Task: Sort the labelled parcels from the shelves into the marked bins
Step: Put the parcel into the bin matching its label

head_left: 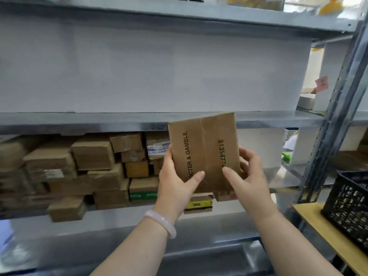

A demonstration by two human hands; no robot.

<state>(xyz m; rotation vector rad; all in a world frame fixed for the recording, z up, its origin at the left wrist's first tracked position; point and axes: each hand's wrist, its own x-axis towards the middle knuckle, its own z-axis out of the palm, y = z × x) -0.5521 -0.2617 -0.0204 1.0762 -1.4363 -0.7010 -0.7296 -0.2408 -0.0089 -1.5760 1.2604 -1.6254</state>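
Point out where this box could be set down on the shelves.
Bare shelf right of the brown cardboard box held in both hands, bordered by the metal upright. Left of it, stacked parcels crowd the shelf to its front edge.

"OCTER & GAMBLE", "2135477" on parcel [204,154]

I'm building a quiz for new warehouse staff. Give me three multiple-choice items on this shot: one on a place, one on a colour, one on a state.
1. Where is the black crate?
A. on the wooden table at right
B. on the top shelf
C. on the floor

2. What colour is the bracelet on the left wrist?
A. red
B. pale pink-white
C. black

3. How is the brown cardboard parcel held?
A. left hand only
B. lying on the shelf
C. both hands, right hand included

Key: 1 A, it sits on the table; 2 B, the bangle is pale; 3 C, thumbs of both hands press its face.
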